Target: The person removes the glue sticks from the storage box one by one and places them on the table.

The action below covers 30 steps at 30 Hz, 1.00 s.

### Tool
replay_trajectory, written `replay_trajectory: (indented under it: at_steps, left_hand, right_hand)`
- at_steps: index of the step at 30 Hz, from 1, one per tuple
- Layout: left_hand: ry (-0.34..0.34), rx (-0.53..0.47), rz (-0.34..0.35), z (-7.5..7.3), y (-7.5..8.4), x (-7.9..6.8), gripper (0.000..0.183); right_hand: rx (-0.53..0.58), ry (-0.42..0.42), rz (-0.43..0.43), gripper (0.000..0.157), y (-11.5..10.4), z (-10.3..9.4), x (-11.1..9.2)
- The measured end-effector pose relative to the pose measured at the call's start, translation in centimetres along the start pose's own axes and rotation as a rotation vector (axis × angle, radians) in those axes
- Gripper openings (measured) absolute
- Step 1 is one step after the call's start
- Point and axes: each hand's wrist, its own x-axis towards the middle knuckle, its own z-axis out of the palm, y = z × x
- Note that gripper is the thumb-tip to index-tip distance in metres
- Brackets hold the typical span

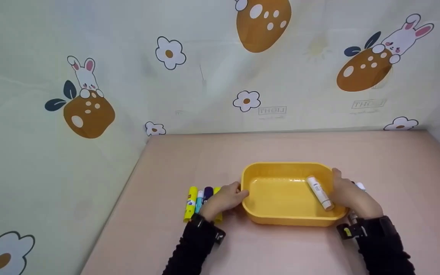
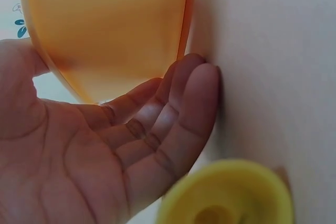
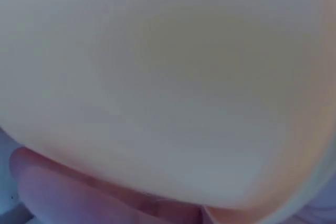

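Note:
A yellow plastic tray (image 1: 277,194) sits on the table, with a white glue stick (image 1: 319,193) lying slanted in its right part. At the left end, my left hand (image 1: 225,198) grips the tray, thumb over the rim. In the left wrist view, the fingers (image 2: 197,93) curl low against the tray's outer wall (image 2: 110,30). My right hand (image 1: 351,194) holds the opposite end, with its thumb up at the rim. The tray (image 3: 157,103) fills most of the blurred right wrist view, above part of a finger (image 3: 68,192).
Left of the tray lie several stick-shaped tubes, among them a yellow one (image 1: 190,204), a light blue one (image 1: 199,200) and a dark purple-topped one (image 1: 208,193). A white-ended item (image 1: 360,186) shows partly behind the right hand. A patterned wall sheet (image 1: 204,84) borders the table.

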Motion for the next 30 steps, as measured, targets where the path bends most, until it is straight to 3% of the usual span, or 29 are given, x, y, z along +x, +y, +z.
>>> replay_trajectory:
  at_steps: [5, 13, 20, 30]
  left_hand:
    - [0.015, 0.014, 0.005, 0.0, 0.2, 0.0, 0.04]
    - [0.038, -0.062, 0.004, 0.0, 0.2, -0.3, 0.029]
    - [0.163, -0.115, 0.025, -0.1, 0.2, 0.4, 0.034]
    - [0.319, -0.142, 0.051, -0.4, 0.2, 1.3, 0.046]
  right_hand:
    - [-0.012, 0.015, -0.029, 0.072, 0.0, 0.2, 0.3]
    - [0.011, 0.045, -0.067, 0.073, 0.1, 0.6, 0.9]
    - [0.066, 0.072, 0.001, 0.072, -0.5, 1.3, 1.5]
    - [0.115, 0.178, -0.026, 0.068, -0.9, 2.0, 2.1]
